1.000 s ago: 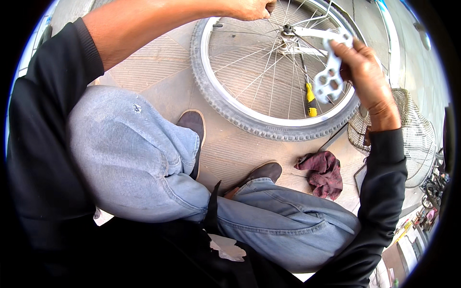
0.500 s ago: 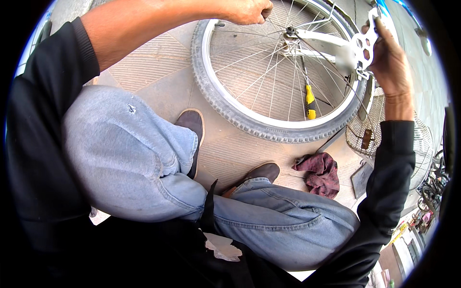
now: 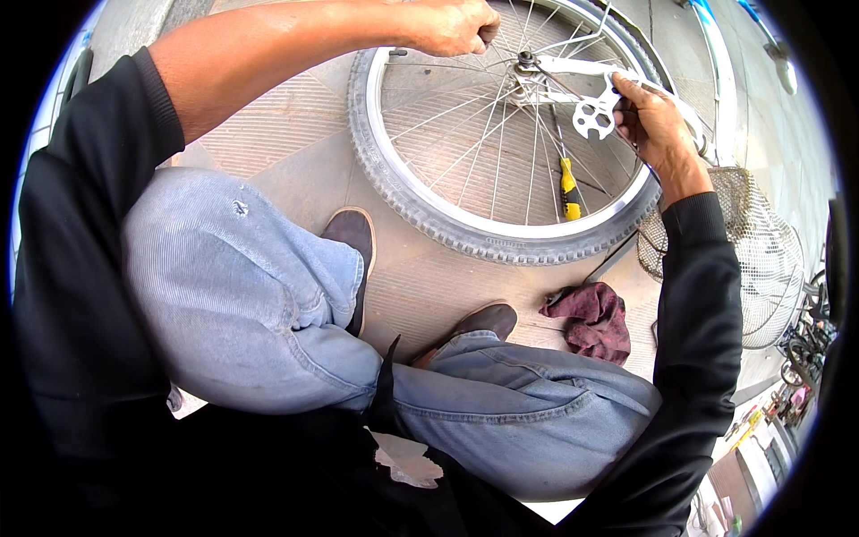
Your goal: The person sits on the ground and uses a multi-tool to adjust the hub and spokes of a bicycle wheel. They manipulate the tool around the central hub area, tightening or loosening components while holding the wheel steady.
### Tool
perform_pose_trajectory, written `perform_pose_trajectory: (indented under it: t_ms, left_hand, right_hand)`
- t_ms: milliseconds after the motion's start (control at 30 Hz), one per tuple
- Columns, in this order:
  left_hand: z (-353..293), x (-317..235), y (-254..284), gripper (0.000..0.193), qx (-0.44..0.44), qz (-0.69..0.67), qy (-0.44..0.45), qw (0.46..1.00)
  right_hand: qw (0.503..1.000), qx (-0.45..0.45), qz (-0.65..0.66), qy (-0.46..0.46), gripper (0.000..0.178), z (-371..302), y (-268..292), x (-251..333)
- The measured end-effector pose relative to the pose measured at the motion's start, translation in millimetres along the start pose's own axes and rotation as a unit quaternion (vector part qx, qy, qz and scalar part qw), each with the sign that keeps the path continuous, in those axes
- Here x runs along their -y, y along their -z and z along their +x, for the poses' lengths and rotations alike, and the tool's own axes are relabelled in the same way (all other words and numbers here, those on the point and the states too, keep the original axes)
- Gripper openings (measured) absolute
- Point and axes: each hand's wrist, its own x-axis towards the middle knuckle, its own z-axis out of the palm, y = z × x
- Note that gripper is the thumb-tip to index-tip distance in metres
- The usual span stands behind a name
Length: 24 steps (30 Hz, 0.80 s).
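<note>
A bicycle wheel [image 3: 501, 242] with a knobby grey tyre and white rim lies before me, its hub [image 3: 525, 63] joined to a white frame arm. My right hand [image 3: 651, 121], closed, grips a flat silver multi-hole bicycle spanner [image 3: 594, 116] over the spokes, just right of the hub. My left hand [image 3: 455, 25] is closed over the upper left of the wheel; whatever its curled fingers hold, if anything, is hidden. Below the hub a yellow and black screwdriver [image 3: 570, 190] is seen among the spokes, its shaft pointing up toward the hub.
A crumpled dark red cloth [image 3: 589, 320] lies on the ribbed paving [image 3: 420, 291] right of my shoe [image 3: 490, 319]. A wire-mesh basket [image 3: 756, 259] stands beyond my right forearm. Blue and white bicycle frame tubes [image 3: 716, 72] rise at the upper right.
My right hand has brought the spanner left and down, from the wheel's right side to near the hub. My left hand has shifted only slightly.
</note>
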Motion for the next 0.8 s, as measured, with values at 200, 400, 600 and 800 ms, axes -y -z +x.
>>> perform_pose_trajectory:
  t_ms: [200, 400, 600, 800]
  left_hand:
    - [-13.4, -7.1, -6.8, 0.015, -0.042, 0.079, -0.168, 0.982]
    - [-38.2, -38.2, -35.7, 0.020, -0.056, 0.084, -0.276, 0.956]
    - [-46.6, -51.7, -46.9, 0.013, -0.070, 0.113, -0.287, 0.949]
    - [-40.4, -50.0, -58.2, 0.013, 0.034, 0.084, -0.226, 0.970]
  right_hand:
    - [0.997, 0.024, 0.015, 0.075, 0.031, 2.3, -2.1, 14.5]
    - [0.983, -0.007, 0.065, 0.171, 0.032, 20.9, -1.9, 39.5]
    - [0.950, -0.082, 0.141, 0.266, 0.014, -16.2, -64.7, 67.5]
    - [0.970, -0.118, -0.030, 0.212, 0.032, 10.1, -54.7, 15.5]
